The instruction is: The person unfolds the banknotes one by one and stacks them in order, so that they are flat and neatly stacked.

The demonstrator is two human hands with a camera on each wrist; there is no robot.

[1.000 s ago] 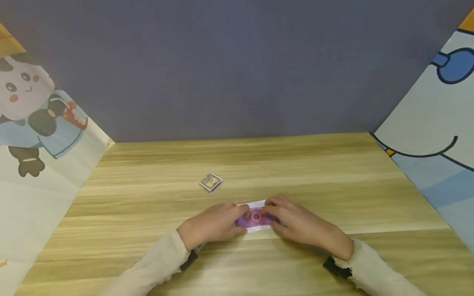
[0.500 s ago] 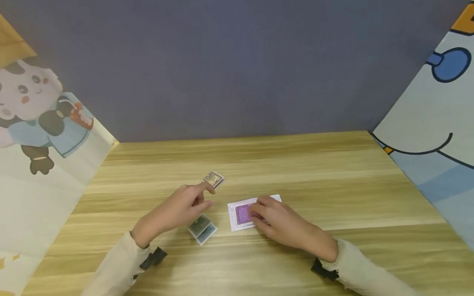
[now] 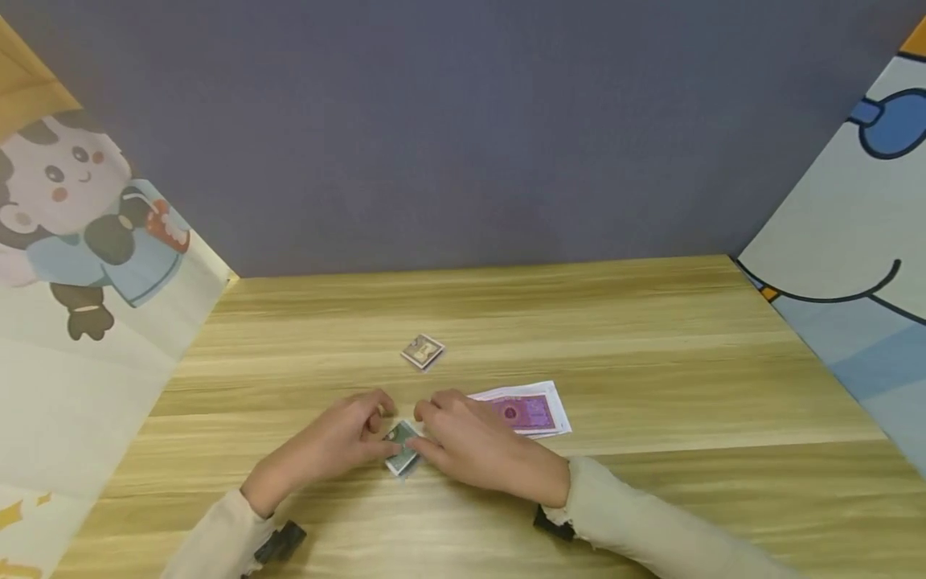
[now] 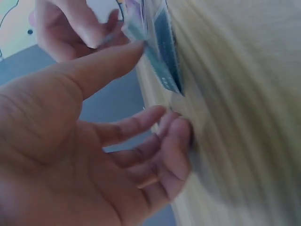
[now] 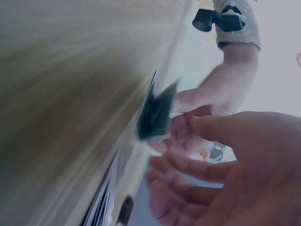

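Observation:
A small folded green banknote [image 3: 401, 435] lies on the table between both hands, its upper flap raised from the lower half in the left wrist view. My left hand [image 3: 329, 446] touches that flap with an extended thumb, the other fingers loosely bent beside the note. From the right, my right hand [image 3: 477, 442] reaches to the same note, its thumb at the flap's edge and its fingers relaxed. The right hand partly covers a purple banknote [image 3: 534, 412] on white paper, which lies flat to the right.
A folded brown banknote [image 3: 423, 351] lies farther back on the wood-grain table [image 3: 651, 346]. A dark grey panel [image 3: 463, 145] stands along the rear edge, with cartoon-printed side panels at left and right.
Both hands pressed on the purple note earlier. The left hand moved left first, uncovering the green note, and the right hand then let go and followed. The green note's flap is now raised.

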